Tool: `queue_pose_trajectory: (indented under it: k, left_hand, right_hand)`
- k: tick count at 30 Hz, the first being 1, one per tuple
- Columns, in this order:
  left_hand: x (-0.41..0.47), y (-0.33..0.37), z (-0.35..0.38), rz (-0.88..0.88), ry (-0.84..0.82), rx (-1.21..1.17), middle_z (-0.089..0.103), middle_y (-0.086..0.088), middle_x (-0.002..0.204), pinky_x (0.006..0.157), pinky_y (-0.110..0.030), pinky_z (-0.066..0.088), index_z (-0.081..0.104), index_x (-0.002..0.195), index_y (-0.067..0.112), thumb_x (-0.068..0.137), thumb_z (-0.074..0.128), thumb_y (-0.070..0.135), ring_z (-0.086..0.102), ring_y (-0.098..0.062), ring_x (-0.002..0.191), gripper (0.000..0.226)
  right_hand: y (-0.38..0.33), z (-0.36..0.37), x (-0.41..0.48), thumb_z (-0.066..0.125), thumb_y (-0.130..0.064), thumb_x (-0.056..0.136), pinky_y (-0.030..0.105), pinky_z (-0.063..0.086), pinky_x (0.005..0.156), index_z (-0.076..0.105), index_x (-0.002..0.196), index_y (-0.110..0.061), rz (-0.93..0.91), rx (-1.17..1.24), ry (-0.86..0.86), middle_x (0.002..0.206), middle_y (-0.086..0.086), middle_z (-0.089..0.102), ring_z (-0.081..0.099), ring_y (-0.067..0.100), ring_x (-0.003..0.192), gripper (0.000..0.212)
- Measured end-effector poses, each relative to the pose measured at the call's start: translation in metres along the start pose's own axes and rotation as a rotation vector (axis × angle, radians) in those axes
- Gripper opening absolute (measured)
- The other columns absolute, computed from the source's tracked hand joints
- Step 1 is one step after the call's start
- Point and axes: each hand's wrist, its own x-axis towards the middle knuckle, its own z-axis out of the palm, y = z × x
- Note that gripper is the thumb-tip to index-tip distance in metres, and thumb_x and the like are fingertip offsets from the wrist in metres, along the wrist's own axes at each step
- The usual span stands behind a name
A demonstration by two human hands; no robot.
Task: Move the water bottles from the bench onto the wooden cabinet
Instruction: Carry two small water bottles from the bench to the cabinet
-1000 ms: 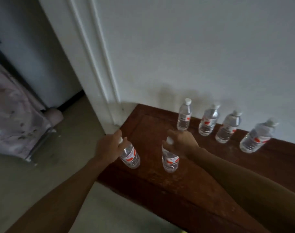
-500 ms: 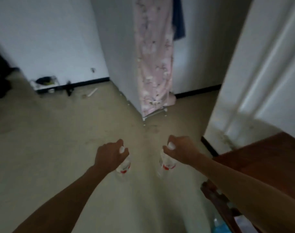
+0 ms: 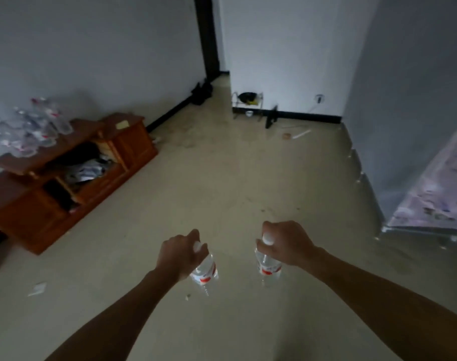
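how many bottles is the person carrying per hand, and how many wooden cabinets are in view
bottle in left hand: 1
bottle in right hand: 1
wooden cabinet: 1
total: 2 carried bottles, 1 cabinet; the blurred bottles on the cabinet can't be counted

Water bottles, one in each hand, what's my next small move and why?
Probably turn left and walk to the wooden cabinet. Both hands, left and right, already hold water bottles by the neck, and other bottles already crowd its top.
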Motion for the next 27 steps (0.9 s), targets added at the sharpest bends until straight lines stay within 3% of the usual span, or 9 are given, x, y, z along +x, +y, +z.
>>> queue_pose_trajectory:
  k: [6, 10, 18, 22, 27]
  left_hand:
    - [0.051, -0.115, -0.016, -0.342, 0.082, -0.021, 0.068, -0.008, 0.081, 0.061, -0.031, 0.039, 0.053, 0.095, 0.019, 0.085, 0.044, 0.056, 0.063, -0.032, 0.079, 0.040]
    - [0.074, -0.194, -0.015, -0.525, 0.091, -0.013, 0.068, -0.010, 0.084, 0.062, -0.030, 0.032, 0.055, 0.097, 0.018, 0.088, 0.054, 0.049, 0.062, -0.033, 0.083, 0.032]
    - [0.153, -0.375, -0.013, -0.628, 0.007, 0.016, 0.068, -0.006, 0.088, 0.064, -0.029, 0.033, 0.055, 0.102, 0.022, 0.090, 0.049, 0.051, 0.060, -0.027, 0.081, 0.033]
    - [0.207, -0.458, -0.046, -0.648, 0.060, 0.002, 0.057, 0.001, 0.074, 0.061, -0.028, 0.036, 0.052, 0.101, 0.022, 0.091, 0.048, 0.051, 0.059, -0.022, 0.072, 0.031]
    - [0.274, -0.542, -0.080, -0.677, 0.120, -0.030, 0.055, 0.003, 0.072, 0.058, -0.025, 0.034, 0.052, 0.099, 0.021, 0.091, 0.051, 0.048, 0.054, -0.017, 0.065, 0.028]
  right_hand:
    - [-0.034, 0.081, 0.161, 0.052, -0.053, 0.071, 0.021, 0.034, 0.045, 0.049, 0.066, -0.014, -0.234, 0.086, -0.064, 0.053, 0.001, 0.057, 0.058, 0.027, 0.049, 0.039]
    - [-0.072, 0.140, 0.253, 0.053, -0.055, 0.070, 0.020, 0.032, 0.046, 0.048, 0.065, -0.016, -0.329, 0.125, -0.117, 0.049, -0.001, 0.055, 0.057, 0.025, 0.047, 0.040]
    - [-0.168, 0.267, 0.426, 0.047, -0.057, 0.072, 0.027, 0.043, 0.049, 0.053, 0.069, -0.015, -0.458, 0.135, -0.194, 0.054, 0.001, 0.060, 0.060, 0.028, 0.051, 0.043]
    - [-0.218, 0.297, 0.517, 0.048, -0.058, 0.072, 0.029, 0.048, 0.050, 0.057, 0.074, -0.017, -0.451, 0.190, -0.164, 0.058, 0.001, 0.063, 0.061, 0.028, 0.052, 0.043]
    - [-0.265, 0.335, 0.626, 0.055, -0.055, 0.073, 0.027, 0.044, 0.053, 0.059, 0.076, -0.018, -0.455, 0.222, -0.132, 0.060, 0.000, 0.066, 0.063, 0.027, 0.055, 0.038]
